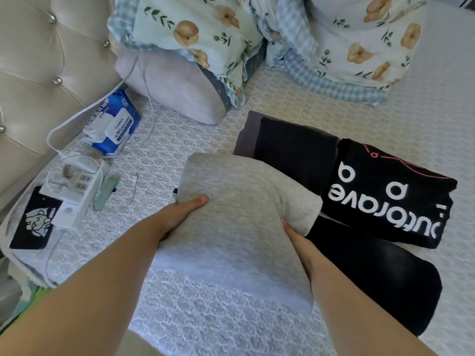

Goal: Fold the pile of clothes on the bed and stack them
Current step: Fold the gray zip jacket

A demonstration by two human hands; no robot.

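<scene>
Both hands grip folded grey garment (239, 206) mid-bed: left hand (180, 214) thumb on top, right hand (295, 237) fingers tucked under its right edge. Folded black clothes (385, 196) just right, touching.

Bare bedsheet (205, 317) before folded clothes (385, 196)

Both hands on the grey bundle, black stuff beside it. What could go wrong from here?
1. The folded grey knit garment is held only at its near edges by the left hand and right hand; its far end could sag and unfold.
2. Setting it down may rumple the black printed garment beside it.
</scene>
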